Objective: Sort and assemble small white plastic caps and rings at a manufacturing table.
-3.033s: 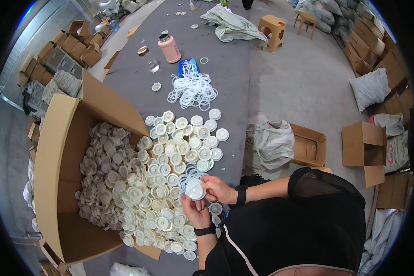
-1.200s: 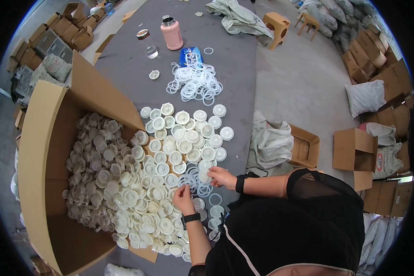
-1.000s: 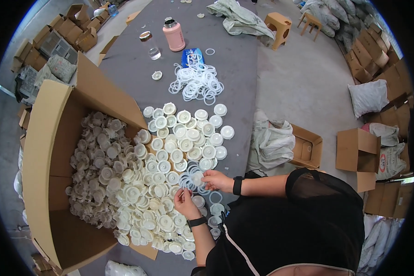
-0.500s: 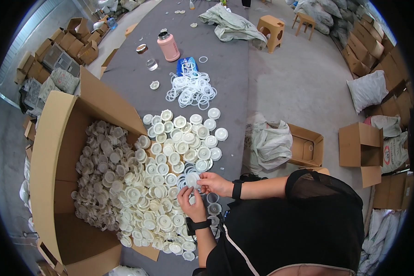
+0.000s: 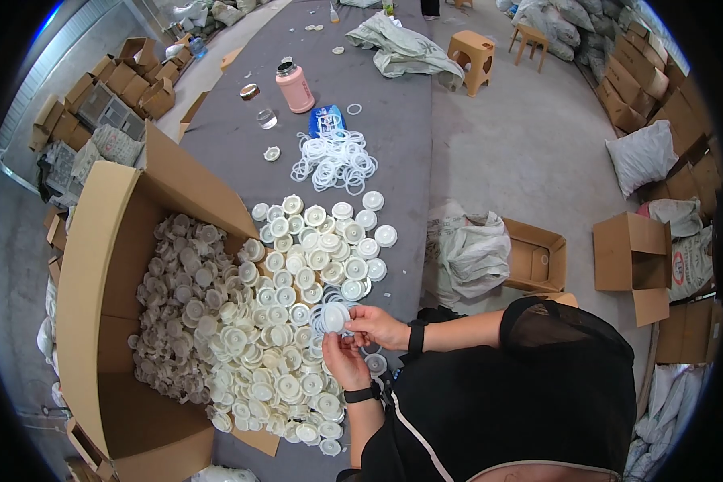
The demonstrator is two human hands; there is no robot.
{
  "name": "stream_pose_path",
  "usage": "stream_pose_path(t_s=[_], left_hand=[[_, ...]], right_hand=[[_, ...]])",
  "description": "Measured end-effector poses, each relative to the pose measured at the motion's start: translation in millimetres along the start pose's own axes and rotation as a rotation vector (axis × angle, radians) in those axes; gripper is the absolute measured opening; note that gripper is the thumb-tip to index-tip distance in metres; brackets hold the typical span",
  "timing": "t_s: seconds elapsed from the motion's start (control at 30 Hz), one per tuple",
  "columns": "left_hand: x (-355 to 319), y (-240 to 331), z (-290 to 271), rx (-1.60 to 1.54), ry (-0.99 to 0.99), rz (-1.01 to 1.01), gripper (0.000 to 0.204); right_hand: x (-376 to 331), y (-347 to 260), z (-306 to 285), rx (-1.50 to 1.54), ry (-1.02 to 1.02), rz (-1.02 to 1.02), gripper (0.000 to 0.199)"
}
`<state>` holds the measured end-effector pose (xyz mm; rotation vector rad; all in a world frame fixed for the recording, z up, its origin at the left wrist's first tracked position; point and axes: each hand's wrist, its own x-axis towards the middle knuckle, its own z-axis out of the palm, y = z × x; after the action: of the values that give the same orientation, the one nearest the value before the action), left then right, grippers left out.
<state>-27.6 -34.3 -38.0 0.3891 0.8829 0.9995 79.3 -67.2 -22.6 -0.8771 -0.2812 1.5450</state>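
Note:
A round, whitish plastic lid [image 5: 336,316] is gripped at its right edge between the thumb and fingers of my right hand [image 5: 377,328]. From below, my left hand [image 5: 345,361] pinches the same lid's lower edge; its fingertips are partly hidden. Pale sealing rings [image 5: 317,319] lie just beneath and left of the lid, partly covered by it. A broad heap of similar lids [image 5: 273,361] spreads to the left of my hands. Farther off on the table rests a pile of white rings [image 5: 333,161].
A large cardboard box [image 5: 96,265] on its side spills lids onto the grey-covered table [image 5: 217,161]. Beyond stand a glass bottle [image 5: 259,107], a pink flask [image 5: 296,88] and a blue packet [image 5: 327,120]. A sack [image 5: 470,249] and open carton [image 5: 534,253] lie right of the table.
My left hand has moved slightly right and its fingers have drawn in against the lid's lower edge. The lid and my right hand have barely shifted.

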Motion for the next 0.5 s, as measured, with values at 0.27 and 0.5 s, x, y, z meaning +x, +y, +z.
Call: stream_pose_path(t_s=[0.27, 0.5], left_hand=[[-1, 15, 8, -0.090, 0.000, -0.089, 0.015], [-7, 27, 13, -0.226, -0.166, -0.154, 0.018]], right_hand=[[5, 13, 0, -0.017, -0.099, -0.107, 0.014], [-2, -7, 20, 0.091, -0.069, -0.082, 0.028]])
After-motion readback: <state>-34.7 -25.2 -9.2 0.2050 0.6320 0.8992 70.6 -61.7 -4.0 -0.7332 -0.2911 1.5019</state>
